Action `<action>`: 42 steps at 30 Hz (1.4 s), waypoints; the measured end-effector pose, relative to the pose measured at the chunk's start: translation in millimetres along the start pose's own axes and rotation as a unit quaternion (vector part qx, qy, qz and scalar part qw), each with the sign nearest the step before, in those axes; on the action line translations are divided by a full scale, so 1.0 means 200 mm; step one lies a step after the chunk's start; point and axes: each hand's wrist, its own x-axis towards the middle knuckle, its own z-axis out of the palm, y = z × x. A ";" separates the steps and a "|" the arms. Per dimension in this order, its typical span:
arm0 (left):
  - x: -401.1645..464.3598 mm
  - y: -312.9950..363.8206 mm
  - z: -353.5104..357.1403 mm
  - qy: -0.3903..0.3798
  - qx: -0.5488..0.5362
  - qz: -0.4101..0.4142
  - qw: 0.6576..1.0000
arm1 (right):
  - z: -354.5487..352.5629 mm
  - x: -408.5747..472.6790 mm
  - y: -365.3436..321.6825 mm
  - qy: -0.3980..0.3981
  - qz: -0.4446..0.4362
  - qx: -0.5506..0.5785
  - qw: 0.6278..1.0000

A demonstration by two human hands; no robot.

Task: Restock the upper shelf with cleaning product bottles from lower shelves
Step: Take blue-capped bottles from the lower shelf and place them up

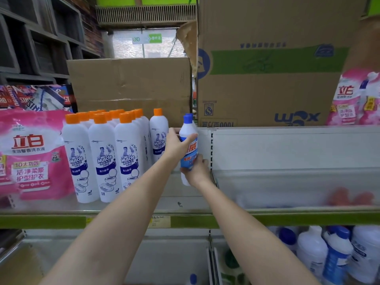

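Here, fingers (174,131) round blue-capped bottle (188,138).

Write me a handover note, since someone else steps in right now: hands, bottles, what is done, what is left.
Left hand: grips the upper part of the blue-capped bottle.
Right hand: holds the same bottle lower down, near its base.
The bottle is upright over the upper shelf, just right of the orange-capped bottles; whether it rests on the shelf cannot be told.
Done: orange-capped bottles stand in rows on the upper shelf.
Left: set this bottle down, then bring up more from the bottles on the lower shelf. The bay to the right looks mostly unfilled.
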 end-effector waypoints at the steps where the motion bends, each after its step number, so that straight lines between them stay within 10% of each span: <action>1: -0.01 0.01 0.00 -0.001 0.003 0.001 1.000 | 0.00 0.00 0.00 0.001 0.008 -0.005 1.000; 18: -0.15 0.01 -0.13 -0.007 0.157 -0.077 0.985 | -0.05 -0.24 0.03 0.079 0.059 0.093 0.991; 32: -0.66 -0.04 0.09 -0.191 0.159 -0.014 0.968 | -0.40 -0.87 0.30 0.223 0.107 0.006 0.969; 42: -1.03 -0.17 0.35 -0.312 0.204 0.005 0.928 | -0.45 -1.14 0.75 0.168 0.208 -0.016 0.964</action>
